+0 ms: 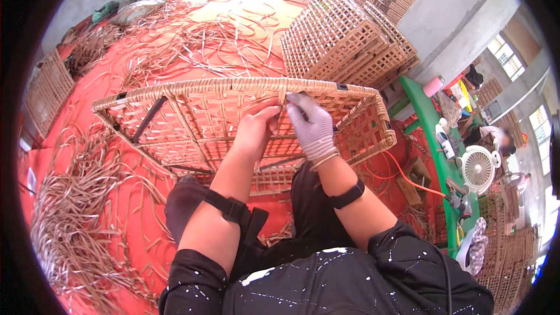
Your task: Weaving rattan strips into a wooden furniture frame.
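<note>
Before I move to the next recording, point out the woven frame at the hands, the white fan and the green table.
Woven frame (pixel 219 85): head view, on the wrapped rim along its upper edge.
White fan (pixel 478 169): head view, middle of its round front.
Green table (pixel 421 100): head view, bare tabletop.

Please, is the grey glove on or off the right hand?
On: the grey glove covers the right hand to the wrist, beside the bare left hand at the woven frame.
</note>
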Motion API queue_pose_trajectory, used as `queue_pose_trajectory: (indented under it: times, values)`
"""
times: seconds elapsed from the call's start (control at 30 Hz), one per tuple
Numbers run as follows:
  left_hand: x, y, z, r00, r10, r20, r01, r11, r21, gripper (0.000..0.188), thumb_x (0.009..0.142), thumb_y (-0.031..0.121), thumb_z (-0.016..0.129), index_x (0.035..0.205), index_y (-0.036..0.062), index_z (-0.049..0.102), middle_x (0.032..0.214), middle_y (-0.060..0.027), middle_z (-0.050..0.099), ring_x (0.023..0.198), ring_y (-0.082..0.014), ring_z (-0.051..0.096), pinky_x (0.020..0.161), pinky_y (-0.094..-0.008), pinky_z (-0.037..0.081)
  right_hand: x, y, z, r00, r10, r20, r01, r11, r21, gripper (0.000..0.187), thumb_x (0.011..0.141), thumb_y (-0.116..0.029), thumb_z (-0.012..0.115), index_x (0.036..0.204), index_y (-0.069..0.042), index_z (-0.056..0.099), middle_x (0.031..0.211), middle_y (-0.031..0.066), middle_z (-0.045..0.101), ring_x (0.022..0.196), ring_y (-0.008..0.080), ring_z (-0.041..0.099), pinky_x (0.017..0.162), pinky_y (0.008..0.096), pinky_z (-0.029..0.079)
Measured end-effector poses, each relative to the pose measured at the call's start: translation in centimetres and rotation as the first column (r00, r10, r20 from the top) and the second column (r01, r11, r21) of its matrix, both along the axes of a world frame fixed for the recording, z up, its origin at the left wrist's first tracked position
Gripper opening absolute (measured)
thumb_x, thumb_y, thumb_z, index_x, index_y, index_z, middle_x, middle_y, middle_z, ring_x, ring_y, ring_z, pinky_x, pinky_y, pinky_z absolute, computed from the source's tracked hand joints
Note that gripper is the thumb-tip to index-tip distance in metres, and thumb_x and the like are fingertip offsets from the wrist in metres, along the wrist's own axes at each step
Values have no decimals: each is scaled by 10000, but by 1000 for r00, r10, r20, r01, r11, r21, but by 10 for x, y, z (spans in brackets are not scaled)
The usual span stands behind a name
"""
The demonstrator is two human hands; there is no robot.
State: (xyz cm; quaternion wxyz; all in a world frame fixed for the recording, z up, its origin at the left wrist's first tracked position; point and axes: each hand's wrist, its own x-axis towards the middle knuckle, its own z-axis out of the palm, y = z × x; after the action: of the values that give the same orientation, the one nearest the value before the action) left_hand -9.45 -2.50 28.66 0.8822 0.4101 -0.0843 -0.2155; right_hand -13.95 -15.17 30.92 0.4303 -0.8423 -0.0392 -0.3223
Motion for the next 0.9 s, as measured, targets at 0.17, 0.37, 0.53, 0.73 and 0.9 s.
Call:
queue_pose_trajectory:
  times: [0.17, 0.37, 0.53, 0.73, 0.9]
  values:
    - [2, 1, 5, 998, -35, 55, 35, 999, 3, 239, 824, 62, 547, 1043, -29, 570, 648, 2, 496, 542, -94, 423, 506, -248, 364, -7, -1, 23, 985, -143, -96, 67, 834, -548, 298, 819, -209, 553, 1090, -87, 530, 808, 161, 615, 755, 345, 606, 653, 427, 483]
    - [-7, -2, 9, 994, 78, 80, -90, 984, 156, 238, 838, 47, 556, 1060, -33, 574, 647, 18, 513, 525, -71, 428, 493, -220, 364, -1, -2, 41, 966, -214, -142, 69, 748, -661, 223, 780, -305, 594, 863, -100, 622, 821, 117, 634, 749, 327, 614, 640, 419, 485]
    - [-11, -5, 10, 970, 121, 209, -179, 941, 287, 310, 860, 111, 576, 1140, -23, 564, 676, 25, 561, 537, -35, 467, 483, -192, 381, -2, -7, 44, 879, -5, -478, -32, 997, -70, 285, 759, -323, 657, 828, -46, 652, 762, 73, 653, 671, 242, 613, 606, 338, 479]
    - [-17, -8, 5, 832, 181, 524, -479, 711, 515, 399, 814, 220, 657, 1134, -9, 585, 639, -25, 587, 517, -64, 499, 491, -220, 406, -25, 4, 74, 766, 497, -407, 13, 622, 783, 215, 780, -267, 680, 804, -58, 640, 549, -44, 472, 404, 47, 361, 376, 215, 254]
    - [-12, -22, -2, 838, 326, 437, -478, 825, 301, 351, 807, 160, 669, 1093, -29, 599, 782, -67, 614, 620, -86, 537, 512, -237, 435, -59, 50, 75, 865, 375, -334, -274, 910, 311, 229, 841, -185, 620, 760, 28, 644, 579, -4, 543, 581, 33, 469, 513, 223, 400]
